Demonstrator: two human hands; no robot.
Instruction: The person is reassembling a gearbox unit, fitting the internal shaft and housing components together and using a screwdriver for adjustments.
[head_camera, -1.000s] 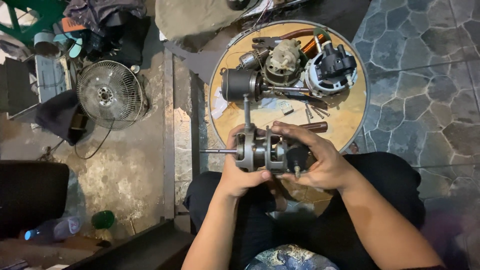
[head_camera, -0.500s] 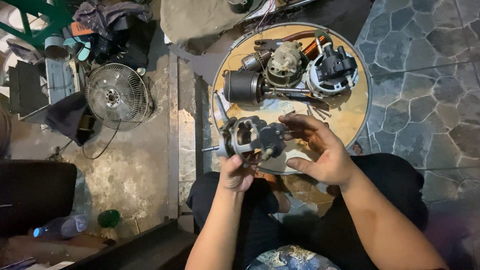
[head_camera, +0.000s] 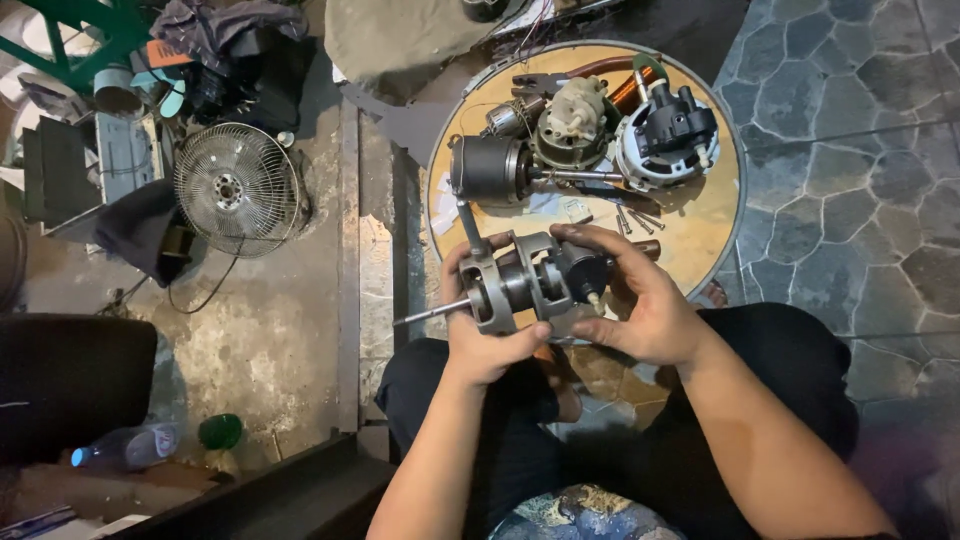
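Both hands held a fan motor (head_camera: 520, 285) over the lap, at the tray's (head_camera: 715, 235) 6 o'clock.
L hand (head_camera: 490, 335) gripped the motor's shaft end from below, thumb up; R hand (head_camera: 640, 305) clasped its rear end, fingers curled over. Shaft pointed to 9 o'clock. Blue-capped bottle (head_camera: 125, 447) lay at 8 o'clock.

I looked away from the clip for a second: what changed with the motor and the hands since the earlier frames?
The fan motor was turned in the grip: a second ago it sat square, half a second ago it faced the camera, now it lies with the shaft pointing left. Both the left hand and the right hand kept hold throughout. The parts on the round table and the floor fan stayed put.
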